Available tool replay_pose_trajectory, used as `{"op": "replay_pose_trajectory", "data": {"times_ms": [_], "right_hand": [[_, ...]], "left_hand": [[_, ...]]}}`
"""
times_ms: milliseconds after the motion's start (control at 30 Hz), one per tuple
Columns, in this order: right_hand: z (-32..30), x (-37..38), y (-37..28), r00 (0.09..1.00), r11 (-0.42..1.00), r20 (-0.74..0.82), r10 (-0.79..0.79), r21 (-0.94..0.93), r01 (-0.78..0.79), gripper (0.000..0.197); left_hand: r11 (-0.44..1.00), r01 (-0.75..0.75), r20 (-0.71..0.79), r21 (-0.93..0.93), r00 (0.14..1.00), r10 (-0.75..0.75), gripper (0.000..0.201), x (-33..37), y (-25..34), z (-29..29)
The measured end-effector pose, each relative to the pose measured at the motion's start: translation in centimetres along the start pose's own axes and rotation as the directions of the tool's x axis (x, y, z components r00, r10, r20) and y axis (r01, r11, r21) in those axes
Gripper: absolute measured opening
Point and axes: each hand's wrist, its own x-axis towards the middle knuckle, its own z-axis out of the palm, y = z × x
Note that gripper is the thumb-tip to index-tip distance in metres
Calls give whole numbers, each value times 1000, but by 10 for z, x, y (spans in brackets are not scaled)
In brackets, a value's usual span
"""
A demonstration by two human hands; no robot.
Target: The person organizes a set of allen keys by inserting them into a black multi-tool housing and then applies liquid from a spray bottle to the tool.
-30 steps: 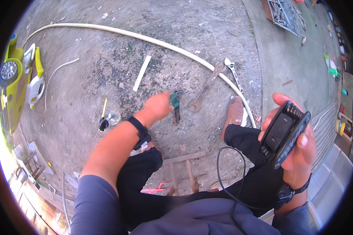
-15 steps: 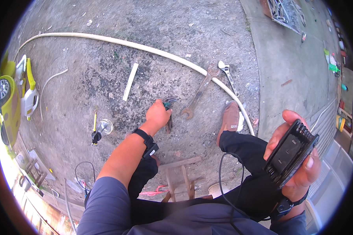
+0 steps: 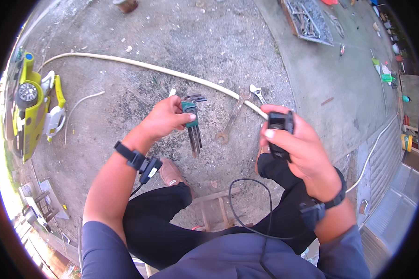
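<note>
My left hand (image 3: 164, 117) is closed on a hex key set (image 3: 189, 114) in a green holder, raised above the ground with its long dark arms pointing down. In my right hand (image 3: 303, 148) is a black, block-shaped tool (image 3: 279, 125), its thumb pressed across the near face; blur hides its exact kind. Between the hands a rusty double open-end wrench (image 3: 232, 117) lies on the ground. Beside its upper end is a silver adjustable wrench (image 3: 258, 94), partly hidden by my right hand.
A pale hose (image 3: 165, 71) curves across the ground. A yellow-green wheeled machine (image 3: 29, 102) stands at the left. A metal tray (image 3: 307, 21) of tools sits far right. Near my feet is a small wooden stool (image 3: 214, 210). A black cable (image 3: 233, 209) loops over my lap.
My left hand has lifted the hex key set off the ground and now holds it higher. My right hand has moved left and away from me with the black tool, turning it.
</note>
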Motion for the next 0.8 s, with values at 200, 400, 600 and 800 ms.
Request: {"op": "replay_pose_trajectory", "data": {"times_ms": [200, 400, 600, 800], "right_hand": [[16, 5, 23, 976, 911, 134, -173, -355, 210, 55], [32, 1, 23, 967, 947, 238, -87, -282, 155, 55], [35, -4, 27, 929, 922, 362, -78, -328, 205, 49], [41, 6, 27, 927, 924, 371, -48, -335, 182, 28]], "left_hand": [[947, -178, -119, -267, 981, 150, 34, -126, 62, 0], [828, -278, -234, -487, 955, 183, 37, -171, 37, 37], [804, -251, -244, -539, 960, 135, 41, -152, 19, 48], [791, -214, -202, -573, 972, 116, 39, -135, 17, 52]]}}
